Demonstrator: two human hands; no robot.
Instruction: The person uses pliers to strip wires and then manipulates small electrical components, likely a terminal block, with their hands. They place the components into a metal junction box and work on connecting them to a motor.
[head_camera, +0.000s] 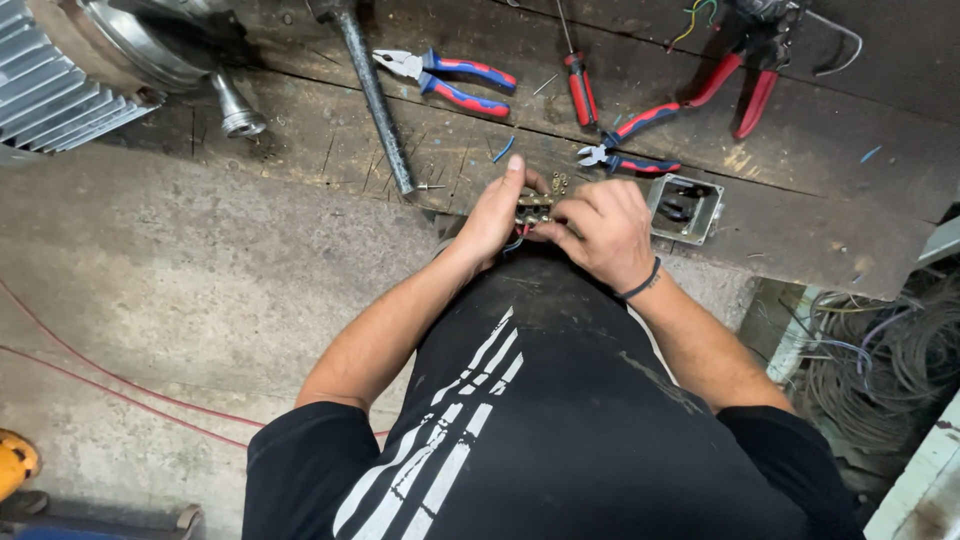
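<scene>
My left hand and my right hand meet at the near edge of a dark wooden bench. Between them they hold a small terminal block with brass studs and coloured wires hanging below it. My left thumb points up along the block's left side. My right fingers pinch the block's right end; a dark band is on that wrist. A few small brass nuts lie on the bench just beyond my fingers.
A grey metal terminal box sits right of my hands. On the bench lie pliers, a screwdriver, side cutters, red-handled pliers and a steel rod. A finned motor is top left. Tangled wire lies at the right.
</scene>
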